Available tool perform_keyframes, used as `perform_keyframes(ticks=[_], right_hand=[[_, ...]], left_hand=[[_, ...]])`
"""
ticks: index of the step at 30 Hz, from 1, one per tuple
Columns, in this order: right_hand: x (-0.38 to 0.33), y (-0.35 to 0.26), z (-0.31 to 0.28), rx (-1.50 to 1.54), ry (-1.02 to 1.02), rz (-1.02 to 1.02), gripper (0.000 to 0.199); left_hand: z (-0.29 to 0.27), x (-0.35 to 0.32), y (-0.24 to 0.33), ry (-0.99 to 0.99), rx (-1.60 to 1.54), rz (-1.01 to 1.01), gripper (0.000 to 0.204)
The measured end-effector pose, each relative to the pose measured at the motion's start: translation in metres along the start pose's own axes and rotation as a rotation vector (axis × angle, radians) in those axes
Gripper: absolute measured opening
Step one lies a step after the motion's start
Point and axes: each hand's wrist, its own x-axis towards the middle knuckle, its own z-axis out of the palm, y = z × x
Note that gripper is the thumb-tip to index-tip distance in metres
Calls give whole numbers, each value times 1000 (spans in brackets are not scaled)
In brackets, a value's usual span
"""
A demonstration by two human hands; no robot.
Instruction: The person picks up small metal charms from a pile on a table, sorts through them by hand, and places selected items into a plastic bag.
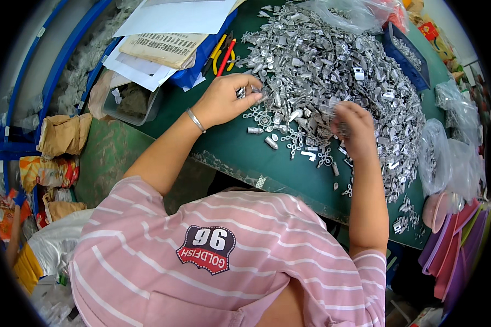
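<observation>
Grey metal pieces (311,82) heaped on green table (223,146), 1 to 2 o'clock. Left hand (226,101), near 12 o'clock, half curled, thumb and fingers closed round a few pieces. Right hand (357,131), 2 o'clock, fingers bent over the heap; motion-blurred, cannot tell what it holds. Judgement: draw small lots from the near edge, spread thin, left fingers cupped against spills. Left palm hidden; clear plastic bag (352,13) at 1 o'clock, cut off above.
</observation>
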Motion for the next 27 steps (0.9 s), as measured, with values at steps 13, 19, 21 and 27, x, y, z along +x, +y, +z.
perform_keyframes(ticks=[13, 19, 21, 27], right_hand=[[-32, -18, -3, -857, 95, -254, 16], [-43, 11, 9, -1090, 222, -341, 14], [-38, 17, -9, -793, 246, -369, 13], [-59, 2, -44, 827, -50, -143, 22]], left_hand=[[10, -4, 6, -445, 351, 237, 30], [15, -5, 18, -461, 490, 162, 20], [15, -3, 16, -429, 463, 201, 18], [8, 5, 11, -379, 129, 147, 16]])
